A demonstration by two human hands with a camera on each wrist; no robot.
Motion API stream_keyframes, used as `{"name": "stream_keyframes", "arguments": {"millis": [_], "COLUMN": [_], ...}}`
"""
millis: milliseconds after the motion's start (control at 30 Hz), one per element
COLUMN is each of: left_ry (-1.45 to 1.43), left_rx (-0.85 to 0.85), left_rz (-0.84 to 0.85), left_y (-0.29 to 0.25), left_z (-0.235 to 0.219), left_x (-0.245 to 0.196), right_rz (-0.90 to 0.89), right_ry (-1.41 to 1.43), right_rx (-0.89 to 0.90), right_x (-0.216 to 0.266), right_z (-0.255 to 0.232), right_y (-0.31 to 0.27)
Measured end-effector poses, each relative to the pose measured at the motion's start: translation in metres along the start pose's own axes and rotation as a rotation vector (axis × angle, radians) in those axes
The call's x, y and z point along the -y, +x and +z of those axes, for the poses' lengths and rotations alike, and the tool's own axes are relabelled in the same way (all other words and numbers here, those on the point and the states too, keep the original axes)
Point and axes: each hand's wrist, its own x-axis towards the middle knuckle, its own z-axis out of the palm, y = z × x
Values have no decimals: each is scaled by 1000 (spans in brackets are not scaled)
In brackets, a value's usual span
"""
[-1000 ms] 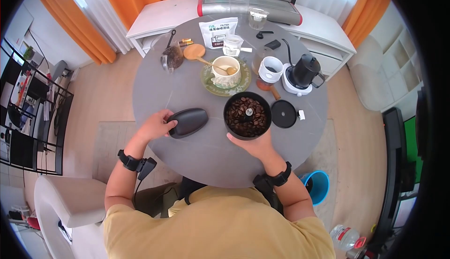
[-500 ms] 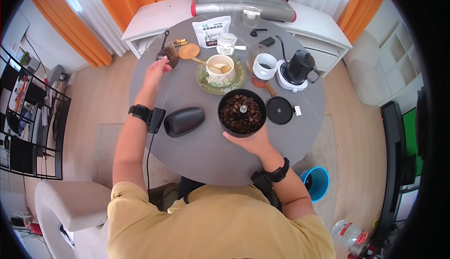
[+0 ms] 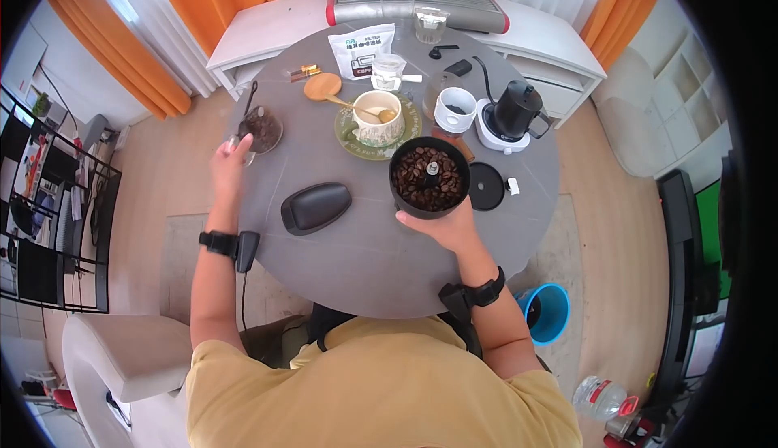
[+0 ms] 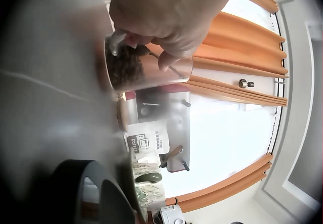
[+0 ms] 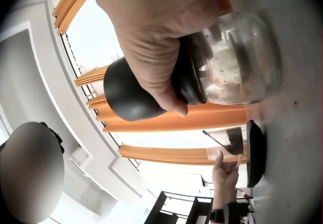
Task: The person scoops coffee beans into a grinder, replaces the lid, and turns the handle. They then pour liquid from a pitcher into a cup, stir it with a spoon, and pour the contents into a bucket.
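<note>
Black grinder [image 5: 132,90], open-topped and holding coffee beans [image 3: 415,187], clamped in the right hand [image 3: 446,227] at the table [image 3: 369,261]; left hand [image 3: 231,162] closed on the handle of a clear jar [image 3: 276,141] near the table's left edge.

Grey round table [image 3: 356,261] with black lid [image 3: 487,186], green plate [image 3: 348,136], black tray [image 3: 316,208].

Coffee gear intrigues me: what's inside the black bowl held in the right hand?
The black bowl holds coffee beans around a metal shaft; they hide its bottom.
</note>
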Motion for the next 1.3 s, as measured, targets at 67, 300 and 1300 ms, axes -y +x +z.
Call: {"name": "stream_keyframes", "arguments": {"millis": [67,300,1300], "left_ry": [18,-112,439], "left_rx": [-4,113,740], "left_rz": [41,75,48], "left_y": [-18,-107,-213], "left_z": [-15,-74,-27], "left_x": [-16,-98,-114], "right_rz": [44,-501,-71], "right_ry": [28,-201,-183], "right_rx": [36,-453,411], "right_x": [-3,8,80], "right_z": [-2,-19,42], "right_y": [0,-16,-35]}}
